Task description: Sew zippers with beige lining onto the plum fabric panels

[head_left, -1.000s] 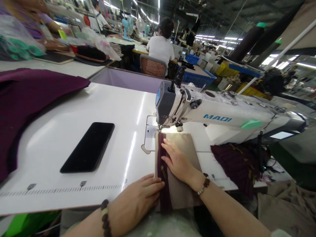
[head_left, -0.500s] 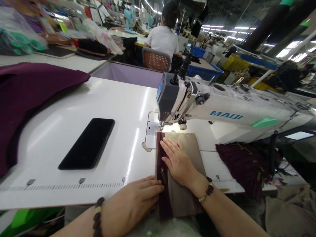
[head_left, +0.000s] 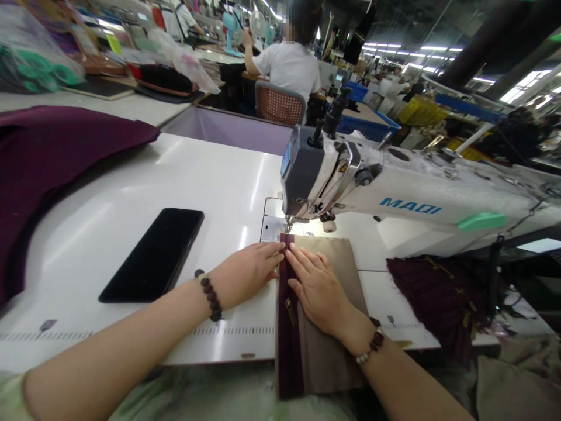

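A beige fabric panel [head_left: 337, 269] with a maroon zipper strip [head_left: 290, 351] along its left side lies under the needle area of a white sewing machine [head_left: 412, 187]. A brass zipper pull [head_left: 291, 312] hangs from the strip. My right hand [head_left: 318, 286] rests flat on the panel, fingers stretched toward the presser foot [head_left: 290, 223]. On the strip's left edge, close to the foot, lie the fingertips of my left hand [head_left: 249, 272], fingers extended. The two sets of fingertips almost meet over the strip.
A black phone [head_left: 153, 257] lies on the table at left, beside maroon fabric [head_left: 56, 152]. Right of the panel is a bunch of maroon zipper strips [head_left: 438, 298]. Beyond the table, a person in a white shirt [head_left: 291, 70] sits on a chair [head_left: 280, 102].
My left hand has moved forward along the strip, from the lower part up near the presser foot. The right hand stays in nearly the same place. The seated person has raised an arm.
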`<state>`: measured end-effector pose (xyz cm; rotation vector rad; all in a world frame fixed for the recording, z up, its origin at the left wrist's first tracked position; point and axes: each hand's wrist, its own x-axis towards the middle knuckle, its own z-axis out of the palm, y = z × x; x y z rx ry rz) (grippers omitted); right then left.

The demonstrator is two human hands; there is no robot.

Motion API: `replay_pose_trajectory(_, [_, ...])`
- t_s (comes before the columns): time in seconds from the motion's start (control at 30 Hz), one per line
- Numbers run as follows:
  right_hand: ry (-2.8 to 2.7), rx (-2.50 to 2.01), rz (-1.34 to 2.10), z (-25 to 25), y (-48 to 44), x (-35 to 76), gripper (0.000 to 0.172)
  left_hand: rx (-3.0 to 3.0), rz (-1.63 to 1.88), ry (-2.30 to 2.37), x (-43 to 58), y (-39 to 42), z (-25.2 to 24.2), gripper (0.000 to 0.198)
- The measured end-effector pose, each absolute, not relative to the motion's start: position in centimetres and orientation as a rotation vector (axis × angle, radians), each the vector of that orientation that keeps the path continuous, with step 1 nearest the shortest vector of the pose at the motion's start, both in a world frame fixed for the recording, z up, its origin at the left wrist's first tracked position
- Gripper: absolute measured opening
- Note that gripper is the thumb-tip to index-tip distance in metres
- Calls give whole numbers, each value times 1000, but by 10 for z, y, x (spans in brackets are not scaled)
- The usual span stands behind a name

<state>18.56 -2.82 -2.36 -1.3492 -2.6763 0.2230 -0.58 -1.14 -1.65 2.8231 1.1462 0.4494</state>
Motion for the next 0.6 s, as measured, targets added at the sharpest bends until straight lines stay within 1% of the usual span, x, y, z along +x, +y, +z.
replay_pose_trajectory(0.13, [-2674,-1357,216,-23,-27,184,47,2862,434,1131,-4,-6,-23,31])
replay_pose_trajectory(0.47, [-2689,-1381,216,-26,-24,193,49,2881,402,1114,3,-1,-27,33])
replay_pose_trajectory(0.6, [-2673,-1400,222,-29,-21,199,50,2872,387,1138,11,4,-25,37])
